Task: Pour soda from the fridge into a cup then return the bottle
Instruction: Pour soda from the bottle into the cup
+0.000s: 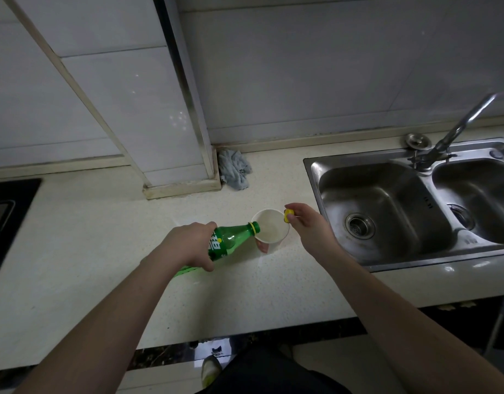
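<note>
Gripping the tilted green bottle (pixel 231 240) over the cup (pixel 270 230), left hand (pixel 188 245); right hand (pixel 307 226) pinches the cap (pixel 288 215).

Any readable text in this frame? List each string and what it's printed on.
Nothing reads cleanly.
Green bottle, white characters on its label: partly covered by the left hand and blurred, unreadable.
Paper cup, reddish print on its outer wall: too small and blurred to read.
Sink, small dark marks on the divider between the basins: illegible.
Yellow cap in the right hand: no text visible.
</note>
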`<act>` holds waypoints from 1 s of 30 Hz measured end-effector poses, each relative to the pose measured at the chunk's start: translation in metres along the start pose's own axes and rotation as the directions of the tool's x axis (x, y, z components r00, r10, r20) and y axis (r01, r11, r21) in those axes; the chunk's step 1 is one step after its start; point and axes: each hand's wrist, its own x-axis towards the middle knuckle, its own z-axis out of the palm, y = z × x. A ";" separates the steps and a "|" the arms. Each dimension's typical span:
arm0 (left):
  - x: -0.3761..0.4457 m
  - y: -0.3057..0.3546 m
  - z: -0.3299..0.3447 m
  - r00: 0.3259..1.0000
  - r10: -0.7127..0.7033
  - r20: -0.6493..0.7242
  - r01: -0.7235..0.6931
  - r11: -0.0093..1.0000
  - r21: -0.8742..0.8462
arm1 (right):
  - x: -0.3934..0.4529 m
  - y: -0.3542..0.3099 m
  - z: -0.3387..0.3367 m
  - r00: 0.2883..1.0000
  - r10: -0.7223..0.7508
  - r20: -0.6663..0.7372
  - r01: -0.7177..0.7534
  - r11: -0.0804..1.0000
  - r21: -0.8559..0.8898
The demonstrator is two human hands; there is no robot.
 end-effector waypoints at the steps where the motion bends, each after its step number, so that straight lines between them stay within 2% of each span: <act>1: 0.000 0.000 0.000 1.000 0.000 0.003 0.000 1.000 -0.002 | 0.000 0.000 0.000 1.000 0.001 0.002 -0.001 1.000 0.003; 30: 0.003 0.003 -0.003 1.000 0.003 0.028 -0.003 1.000 -0.015 | -0.005 -0.004 0.000 1.000 0.001 -0.009 -0.001 1.000 0.013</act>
